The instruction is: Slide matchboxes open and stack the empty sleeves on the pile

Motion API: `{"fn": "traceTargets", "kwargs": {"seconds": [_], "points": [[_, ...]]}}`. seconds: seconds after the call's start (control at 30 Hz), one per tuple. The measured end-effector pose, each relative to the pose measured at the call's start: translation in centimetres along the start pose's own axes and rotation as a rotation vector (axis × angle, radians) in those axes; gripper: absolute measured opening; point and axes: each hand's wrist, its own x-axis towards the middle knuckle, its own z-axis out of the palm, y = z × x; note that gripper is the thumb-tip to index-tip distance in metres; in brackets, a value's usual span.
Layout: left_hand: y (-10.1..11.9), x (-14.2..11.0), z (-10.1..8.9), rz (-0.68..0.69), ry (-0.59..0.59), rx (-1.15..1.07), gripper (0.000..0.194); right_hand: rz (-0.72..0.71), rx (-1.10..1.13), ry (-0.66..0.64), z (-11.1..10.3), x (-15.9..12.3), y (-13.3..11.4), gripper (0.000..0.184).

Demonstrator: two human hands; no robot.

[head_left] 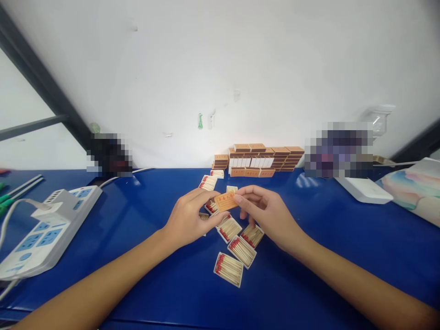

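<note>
Between my two hands is an orange matchbox [225, 202] with red print on its top. My left hand [187, 217] grips its left end between thumb and fingers. At the right end, my right hand [266, 213] pinches it with thumb and index finger, the other fingers curled behind. Below the hands lie several open trays of red-tipped matches [228, 270] on the blue table. More match trays [208, 183] lie behind the left hand, some partly hidden by the fingers. Whether the held box has its tray inside, I cannot tell.
Stacked matchboxes [252, 172] stand against the white wall [220, 68]. A white power strip [51, 233] with cables lies on the left, near green-handled tools [20, 192]. On the right are a white box-shaped device [366, 190] and a pastel-patterned item [412, 188].
</note>
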Motion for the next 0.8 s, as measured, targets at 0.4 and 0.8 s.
{"fn": "traceTargets", "kwargs": {"seconds": [0.4,0.8], "points": [[0.91,0.14,-0.12,-0.007,0.013,-0.101,0.036,0.087,0.078,-0.08,0.61,-0.33,-0.53,0.035],[0.61,-0.05,0.14,-0.088,0.03,-0.112,0.035,-0.005,-0.01,-0.082,0.29,-0.48,-0.79,0.037]]}}
